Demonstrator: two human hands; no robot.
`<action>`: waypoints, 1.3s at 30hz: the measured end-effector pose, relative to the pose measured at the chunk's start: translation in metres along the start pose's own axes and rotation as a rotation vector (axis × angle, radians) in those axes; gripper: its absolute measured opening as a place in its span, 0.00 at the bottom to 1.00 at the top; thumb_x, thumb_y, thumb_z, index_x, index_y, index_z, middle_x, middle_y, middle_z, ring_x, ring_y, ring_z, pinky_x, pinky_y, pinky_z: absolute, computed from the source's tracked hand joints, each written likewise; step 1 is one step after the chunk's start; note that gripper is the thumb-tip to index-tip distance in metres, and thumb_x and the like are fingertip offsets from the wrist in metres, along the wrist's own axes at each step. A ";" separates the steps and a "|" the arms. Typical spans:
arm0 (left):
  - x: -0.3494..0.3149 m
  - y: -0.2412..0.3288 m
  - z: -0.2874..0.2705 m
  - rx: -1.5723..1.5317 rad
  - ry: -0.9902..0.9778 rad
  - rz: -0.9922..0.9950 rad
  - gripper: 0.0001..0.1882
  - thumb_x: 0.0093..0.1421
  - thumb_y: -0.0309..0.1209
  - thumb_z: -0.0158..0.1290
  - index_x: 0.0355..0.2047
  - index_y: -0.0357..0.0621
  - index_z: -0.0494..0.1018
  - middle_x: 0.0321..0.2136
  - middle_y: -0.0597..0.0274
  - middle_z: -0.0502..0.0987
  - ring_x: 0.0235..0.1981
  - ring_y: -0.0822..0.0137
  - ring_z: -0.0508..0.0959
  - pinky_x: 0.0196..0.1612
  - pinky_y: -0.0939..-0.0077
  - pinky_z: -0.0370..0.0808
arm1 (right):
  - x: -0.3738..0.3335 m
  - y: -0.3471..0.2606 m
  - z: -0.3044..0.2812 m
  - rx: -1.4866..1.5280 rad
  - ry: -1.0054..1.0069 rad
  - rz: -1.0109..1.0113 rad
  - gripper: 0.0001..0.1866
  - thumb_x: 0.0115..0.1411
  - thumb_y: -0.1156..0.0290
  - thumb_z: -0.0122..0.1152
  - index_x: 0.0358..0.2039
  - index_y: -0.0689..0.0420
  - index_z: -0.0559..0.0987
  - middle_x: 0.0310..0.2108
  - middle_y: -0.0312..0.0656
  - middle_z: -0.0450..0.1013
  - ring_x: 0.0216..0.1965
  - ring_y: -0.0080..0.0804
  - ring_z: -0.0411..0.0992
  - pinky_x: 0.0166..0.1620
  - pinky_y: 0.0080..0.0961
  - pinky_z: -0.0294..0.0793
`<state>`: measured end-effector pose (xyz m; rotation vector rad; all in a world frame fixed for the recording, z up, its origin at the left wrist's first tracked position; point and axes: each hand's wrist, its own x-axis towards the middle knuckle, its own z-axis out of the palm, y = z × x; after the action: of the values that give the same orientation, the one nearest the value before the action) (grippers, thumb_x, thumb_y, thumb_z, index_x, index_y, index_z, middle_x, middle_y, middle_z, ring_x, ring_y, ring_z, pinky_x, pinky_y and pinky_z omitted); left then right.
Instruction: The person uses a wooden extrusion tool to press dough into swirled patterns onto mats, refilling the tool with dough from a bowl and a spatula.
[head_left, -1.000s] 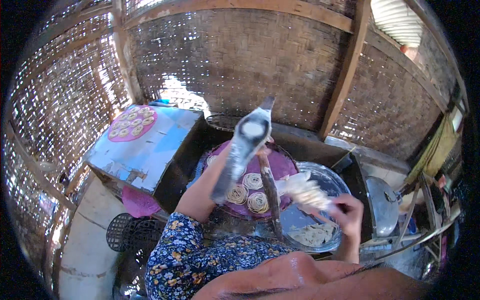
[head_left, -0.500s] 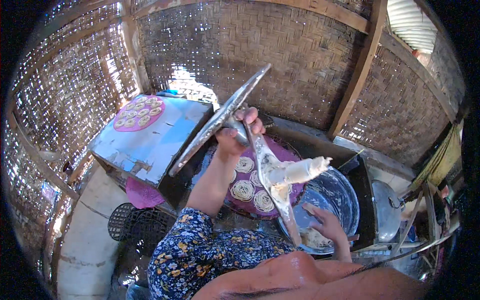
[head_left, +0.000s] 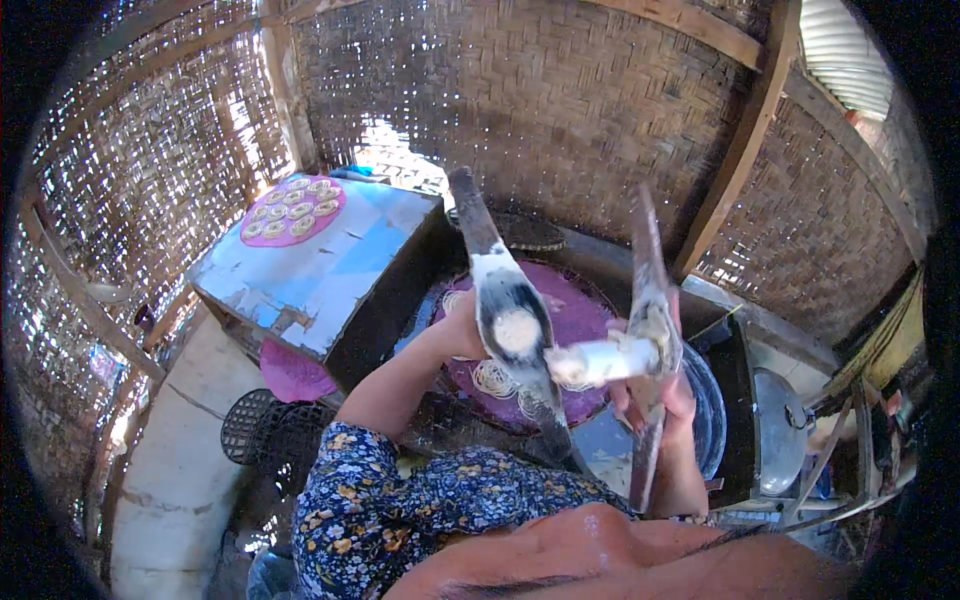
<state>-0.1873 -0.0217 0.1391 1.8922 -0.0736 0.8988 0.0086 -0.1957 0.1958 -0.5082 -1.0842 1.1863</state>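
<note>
My left hand grips a long grey paddle-shaped press half, held upright, with a round white dough patch on its face. My right hand holds the other long press half by its middle. A white cylinder of dough sticks out sideways from that half toward the left one. The two halves stand apart above a round purple tray, on which pale noodle nests lie.
A blue basin sits under my right hand. Beside it is a metal pot lid. A blue-topped table at left carries a pink tray of noodle nests. A black basket lies on the floor. Woven bamboo walls enclose everything.
My right hand came up from the basin and took hold of the second press half. The left half swung from a leftward tilt to upright, and the halves now stand apart.
</note>
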 end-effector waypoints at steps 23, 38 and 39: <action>-0.008 0.009 0.045 0.931 0.152 -0.097 0.18 0.34 0.41 0.56 0.24 0.45 0.70 0.20 0.57 0.71 0.23 0.55 0.72 0.26 0.65 0.70 | 0.007 0.024 0.002 -1.409 -0.231 -0.454 0.45 0.36 0.65 0.67 0.53 0.55 0.51 0.47 0.61 0.53 0.43 0.59 0.61 0.36 0.39 0.70; -0.127 0.001 -0.020 -0.301 0.738 -0.105 0.39 0.29 0.37 0.65 0.44 0.41 0.63 0.42 0.58 0.68 0.42 0.64 0.69 0.45 0.69 0.66 | 0.032 0.101 -0.256 -1.641 0.311 0.664 0.22 0.54 0.59 0.45 0.45 0.59 0.68 0.32 0.48 0.70 0.35 0.37 0.69 0.40 0.28 0.66; -0.141 0.007 -0.017 -0.314 0.793 -0.092 0.39 0.29 0.37 0.65 0.44 0.41 0.63 0.42 0.58 0.68 0.42 0.64 0.69 0.45 0.69 0.66 | 0.029 0.101 -0.252 -1.642 0.319 0.686 0.22 0.54 0.59 0.45 0.45 0.59 0.68 0.32 0.48 0.70 0.35 0.37 0.69 0.40 0.28 0.66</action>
<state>-0.3010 -0.0574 0.0620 1.1435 0.3304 1.4174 0.1801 -0.0828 0.0155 -2.3708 -1.4643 0.4265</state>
